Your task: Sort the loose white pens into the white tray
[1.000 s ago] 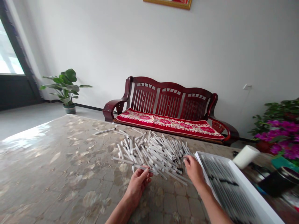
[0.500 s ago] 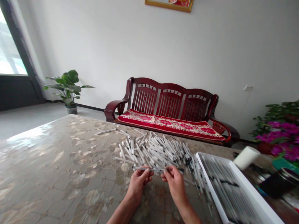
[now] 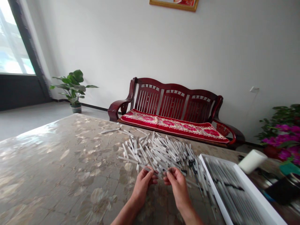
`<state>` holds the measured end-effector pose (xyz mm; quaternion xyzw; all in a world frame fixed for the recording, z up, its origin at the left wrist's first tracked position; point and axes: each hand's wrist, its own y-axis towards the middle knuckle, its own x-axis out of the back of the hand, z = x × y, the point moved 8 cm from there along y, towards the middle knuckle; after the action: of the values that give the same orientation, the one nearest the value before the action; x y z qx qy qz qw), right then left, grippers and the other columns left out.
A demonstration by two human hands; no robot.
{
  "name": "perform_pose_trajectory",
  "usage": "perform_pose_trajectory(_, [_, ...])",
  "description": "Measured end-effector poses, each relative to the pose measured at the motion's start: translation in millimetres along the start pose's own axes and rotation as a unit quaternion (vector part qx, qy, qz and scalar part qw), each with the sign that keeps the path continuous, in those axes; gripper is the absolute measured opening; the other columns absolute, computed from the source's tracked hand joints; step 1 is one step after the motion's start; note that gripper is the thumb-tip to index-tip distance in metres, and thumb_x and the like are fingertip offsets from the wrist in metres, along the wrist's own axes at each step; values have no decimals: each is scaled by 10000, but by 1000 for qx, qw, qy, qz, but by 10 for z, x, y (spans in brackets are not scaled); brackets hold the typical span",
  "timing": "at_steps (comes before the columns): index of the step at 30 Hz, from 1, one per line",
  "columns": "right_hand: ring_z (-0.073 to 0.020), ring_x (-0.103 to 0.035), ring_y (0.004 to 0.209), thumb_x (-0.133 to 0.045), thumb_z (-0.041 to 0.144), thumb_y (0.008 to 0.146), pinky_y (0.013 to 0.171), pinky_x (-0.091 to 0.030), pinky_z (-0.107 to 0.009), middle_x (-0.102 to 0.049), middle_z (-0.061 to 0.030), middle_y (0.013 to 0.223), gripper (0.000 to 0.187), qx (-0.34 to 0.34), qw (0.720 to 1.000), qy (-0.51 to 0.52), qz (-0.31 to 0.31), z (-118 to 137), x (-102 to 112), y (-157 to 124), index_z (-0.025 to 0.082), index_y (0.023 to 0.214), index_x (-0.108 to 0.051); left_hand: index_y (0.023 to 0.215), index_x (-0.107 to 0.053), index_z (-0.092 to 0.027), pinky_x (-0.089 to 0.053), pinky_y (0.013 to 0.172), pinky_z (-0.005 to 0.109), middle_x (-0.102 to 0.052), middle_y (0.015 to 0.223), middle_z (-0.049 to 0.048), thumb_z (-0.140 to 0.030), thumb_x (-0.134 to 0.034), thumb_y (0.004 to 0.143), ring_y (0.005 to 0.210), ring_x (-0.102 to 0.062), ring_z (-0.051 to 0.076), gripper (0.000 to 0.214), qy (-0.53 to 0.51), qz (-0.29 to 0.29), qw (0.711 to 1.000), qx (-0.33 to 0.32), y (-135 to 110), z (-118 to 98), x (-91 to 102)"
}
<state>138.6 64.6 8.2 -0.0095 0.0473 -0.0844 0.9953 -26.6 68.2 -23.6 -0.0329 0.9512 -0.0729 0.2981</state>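
The left hand (image 3: 142, 183) pinches a slim translucent plastic tube (image 3: 144, 167), droppable if fingers slacken; the right hand's (image 3: 177, 181) hold I cannot tell.

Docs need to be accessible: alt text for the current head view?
A person's left grip pinches a slim pen, the right grip close beside, its contents unclear, at the near edge of a loose heap of pens on a patterned table. At right, a white box holds rows of blurred slim sticks; behind stands a red bench.
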Motion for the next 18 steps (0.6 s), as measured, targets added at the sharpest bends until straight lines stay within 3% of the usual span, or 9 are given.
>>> perform_pose_trajectory(3, [-199, -647, 646, -790, 532, 637, 554, -512, -288, -708, -29, 750, 442, -36, 999, 29, 4, -73, -50, -53, 194, 868, -624, 857, -670, -182, -460, 528, 232, -623, 629, -33, -523, -730, 712, 548, -549, 123, 375, 72, 23, 997, -20, -19, -17, -55])
perform_pose_trajectory(6, [-187, -636, 628, -793, 522, 639, 551, -503, -280, -691, -15, 721, 429, -54, 998, 33, 27, -132, -140, -90, 192, 856, -625, 917, -700, -175, -450, 545, 230, -642, 660, -25, -528, -723, 712, 583, -548, 129, 408, 104, 41, 993, -32, -12, -20, -88])
perform_pose_trajectory(12, [-157, -592, 579, -781, 517, 658, 533, -482, -266, -647, 12, 675, 401, -42, 997, 13, 57, -185, -242, -83, 189, 819, -615, 757, -689, -156, -429, 517, 228, -652, 639, -12, -468, -800, 637, 543, -529, 121, 351, 95, 41, 994, -27, 31, 31, -76])
perform_pose_trajectory(18, [-148, -578, 566, -794, 497, 622, 515, -464, -250, -636, 15, 659, 391, -39, 999, 5, 32, -165, -224, -95, 185, 770, -610, 723, -698, -148, -434, 547, 233, -670, 637, 7, -495, -781, 659, 563, -549, 133, 362, 125, 45, 990, -52, 29, 38, -69])
